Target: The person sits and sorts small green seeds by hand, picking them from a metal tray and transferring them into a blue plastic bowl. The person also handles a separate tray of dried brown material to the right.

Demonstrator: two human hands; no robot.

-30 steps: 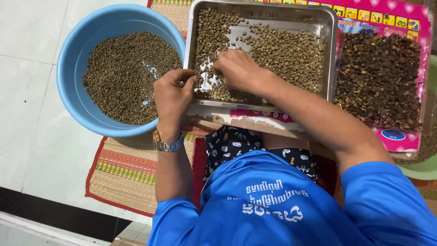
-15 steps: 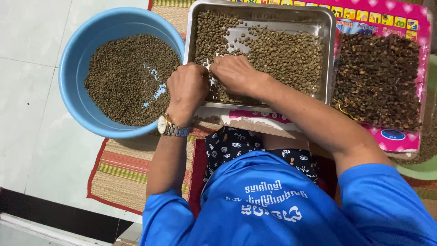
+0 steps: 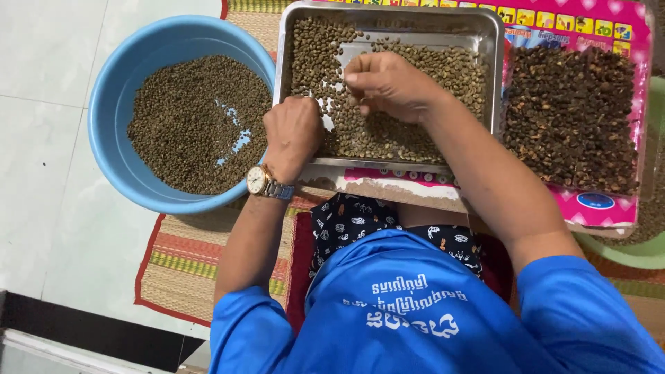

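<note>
A metal tray (image 3: 493, 48) lies in front of me, holding greenish beans (image 3: 443, 69) with a bare patch of steel near its far left. My right hand (image 3: 391, 84) hovers over the middle of the tray, fingertips pinched together on a few beans. My left hand (image 3: 294, 131), with a wristwatch (image 3: 260, 180) on its wrist, rests back-up on the tray's near left part. Its fingers curl under and are hidden. A blue basin (image 3: 104, 118) to the left holds more of the same beans (image 3: 187, 125).
Right of the tray, dark husks (image 3: 568, 111) are heaped on a pink printed board (image 3: 609, 208). A green bowl's rim (image 3: 634, 253) shows beneath it. A striped woven mat (image 3: 183, 266) lies under everything on pale floor tiles (image 3: 48, 208).
My left hand has turned back-up and shifted right from the basin's side onto the tray. My right hand has moved further into the tray, toward its middle.
</note>
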